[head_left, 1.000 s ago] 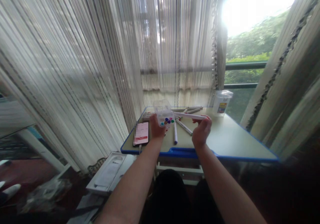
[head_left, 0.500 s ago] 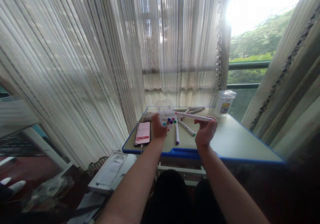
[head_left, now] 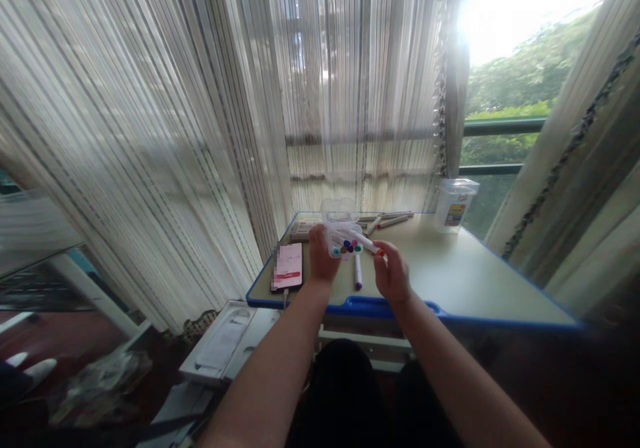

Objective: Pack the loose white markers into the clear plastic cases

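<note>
My left hand [head_left: 323, 258] is wrapped around a clear plastic case [head_left: 340, 209] with its lid up. Several markers lie in the case, their blue, purple, pink, brown and green ends [head_left: 349, 246] facing me. Between the fingers of my right hand [head_left: 393, 273] is a white marker [head_left: 367, 243] with an orange end, slanting toward the right side of the case. Whether its far end is inside the case I cannot tell. Below the case, a purple-capped marker [head_left: 359, 276] lies on the desk [head_left: 450, 275].
Several loose markers [head_left: 394, 222] lie at the back of the desk. A tall clear container [head_left: 453, 206] stands at the back right. On the left is a phone [head_left: 289, 265] with a cable. An opened white box [head_left: 220, 348] sits below the desk's left corner.
My right hand has moved left to the case; the marker in it now points into the case's side, with an orange end by my fingers. The view has shifted slightly.
</note>
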Action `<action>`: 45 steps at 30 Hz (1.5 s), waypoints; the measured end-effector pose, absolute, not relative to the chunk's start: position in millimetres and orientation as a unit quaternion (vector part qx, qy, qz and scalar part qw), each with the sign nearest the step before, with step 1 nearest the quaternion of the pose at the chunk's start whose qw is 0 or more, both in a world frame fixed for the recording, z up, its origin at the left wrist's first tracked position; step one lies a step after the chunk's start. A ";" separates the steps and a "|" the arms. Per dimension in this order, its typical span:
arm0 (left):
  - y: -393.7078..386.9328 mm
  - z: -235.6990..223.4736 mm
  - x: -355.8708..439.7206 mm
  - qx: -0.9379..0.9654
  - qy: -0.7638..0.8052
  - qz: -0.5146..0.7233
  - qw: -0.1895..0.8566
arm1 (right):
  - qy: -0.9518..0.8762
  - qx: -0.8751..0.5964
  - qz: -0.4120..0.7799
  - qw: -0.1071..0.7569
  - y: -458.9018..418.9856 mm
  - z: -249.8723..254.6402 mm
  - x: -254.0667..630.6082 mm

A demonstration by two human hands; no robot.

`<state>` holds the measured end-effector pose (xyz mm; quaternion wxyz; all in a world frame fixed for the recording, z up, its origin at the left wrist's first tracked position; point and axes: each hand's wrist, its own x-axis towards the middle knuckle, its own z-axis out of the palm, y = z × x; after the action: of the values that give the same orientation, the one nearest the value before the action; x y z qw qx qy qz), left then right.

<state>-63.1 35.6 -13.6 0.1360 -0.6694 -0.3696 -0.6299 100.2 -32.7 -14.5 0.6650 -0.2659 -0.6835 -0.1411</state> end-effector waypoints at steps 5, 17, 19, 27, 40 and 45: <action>27.9 -9.8 -63.1 -0.681 -0.352 -0.632 0.111 | -0.704 -0.238 -0.198 0.639 -37.1 -7.7 95.8; 31.2 -10.9 -62.9 -0.680 -0.372 -0.619 0.126 | -0.649 -0.237 -0.257 0.676 -34.8 -10.9 98.5; 30.8 -10.6 -62.9 -0.677 -0.380 -0.618 0.122 | -0.643 -0.237 -0.264 0.679 -33.8 -11.8 99.3; 29.4 -7.6 -60.9 -0.699 -0.379 -0.593 0.128 | -0.631 -0.276 -0.268 0.674 -39.6 -10.7 100.1; 27.1 -4.3 -57.9 -0.714 -0.363 -0.585 0.125 | -0.659 -0.259 -0.247 0.661 -42.6 -1.7 93.6; 25.7 -4.6 -58.7 -0.707 -0.365 -0.591 0.130 | -0.660 -0.261 -0.234 0.665 -41.5 -2.4 93.7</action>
<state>-58.7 25.7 -4.6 0.1302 -0.7073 -0.3653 -0.5910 93.7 -41.5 -2.4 0.6649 -0.2606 -0.6596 -0.2344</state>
